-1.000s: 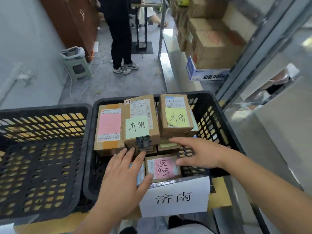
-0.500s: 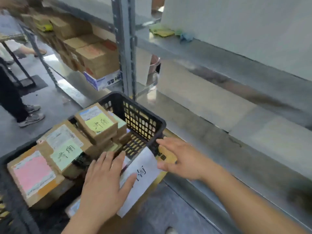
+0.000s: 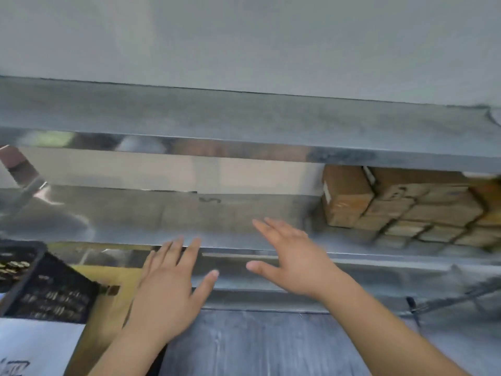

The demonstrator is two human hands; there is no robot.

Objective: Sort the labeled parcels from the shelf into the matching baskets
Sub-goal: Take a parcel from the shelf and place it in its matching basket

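The head camera shows two hands, one black basket and one stack of brown parcels; the picture is blurred, so the parcels cannot be counted exactly, though roughly a dozen box faces show. The parcels point(image 3: 401, 210) sit packed together at the right end of the metal shelf point(image 3: 189, 213), under the shelf board above, with one box standing at the stack's left edge. The stretch of shelf left of the stack, from its front lip to the back wall, is bare metal, and both hands reach over that part. The basket point(image 3: 40, 289) shows only as a corner at the lower left, with a white paper sign point(image 3: 29, 348) below it and a yellowish surface beside it.

The left hand point(image 3: 168, 289) is spread flat, fingers straight and a little apart, thumb out to the right; it grasps nothing and its fingertips reach the shelf's front lip. The right hand point(image 3: 292, 261) is likewise released, fingers extended toward the shelf, thumb pointing left, holding nothing, well left of the parcels. Whether either palm touches the metal cannot be told.
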